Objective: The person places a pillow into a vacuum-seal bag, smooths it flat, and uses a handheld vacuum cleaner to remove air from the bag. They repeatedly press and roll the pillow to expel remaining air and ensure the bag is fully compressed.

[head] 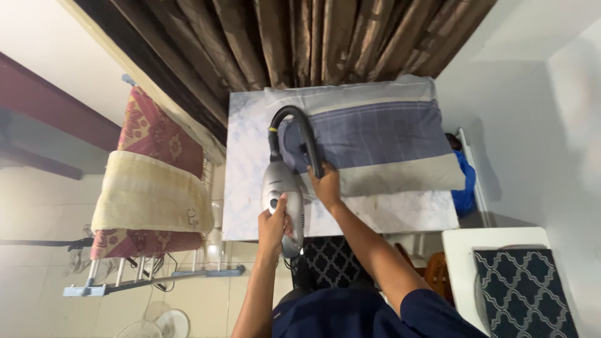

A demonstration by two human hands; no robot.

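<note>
Left hand [273, 220] clamped the grey handheld vacuum cleaner [283, 195], right hand [325, 186] gripped its black hose [305, 128] over the blue striped pillow [369, 141]; vacuuming appeared underway.

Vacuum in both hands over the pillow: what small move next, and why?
Probably slide the nozzle further across the pillow. The left hand grips the vacuum body, the right hand guides the hose end at the pillow's near-left corner, so most of its striped face lies beyond.
</note>
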